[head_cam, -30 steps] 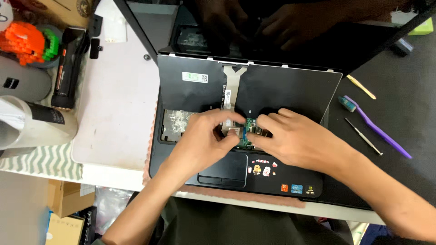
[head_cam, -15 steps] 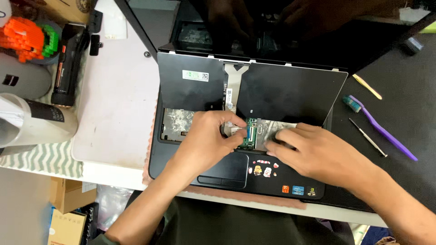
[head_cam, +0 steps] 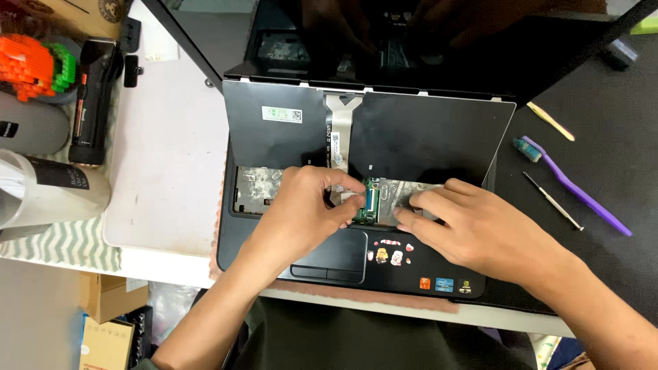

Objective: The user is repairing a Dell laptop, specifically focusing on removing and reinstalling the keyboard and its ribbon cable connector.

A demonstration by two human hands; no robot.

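Note:
A black laptop [head_cam: 322,264] lies open on the desk with its keyboard [head_cam: 425,140] flipped up, back side showing, against the dark screen. A flat ribbon cable [head_cam: 340,133] runs down from the keyboard to a small green connector [head_cam: 370,202] in the exposed bay. My left hand [head_cam: 305,216] pinches the cable's lower end at that connector. My right hand [head_cam: 480,229] rests just right of it, fingertips pressing on the silvery metal plate [head_cam: 397,195] in the bay.
On the dark mat at right lie a purple brush [head_cam: 576,186], a thin metal screwdriver [head_cam: 552,200] and a yellow pry stick [head_cam: 550,121]. At left stand a white bottle [head_cam: 51,192], a black tool [head_cam: 92,99] and orange-green bits [head_cam: 38,65] beside a white pad [head_cam: 168,164].
My right hand has slid to the right, off the connector and onto the metal plate. My left hand stays pinched at the cable end.

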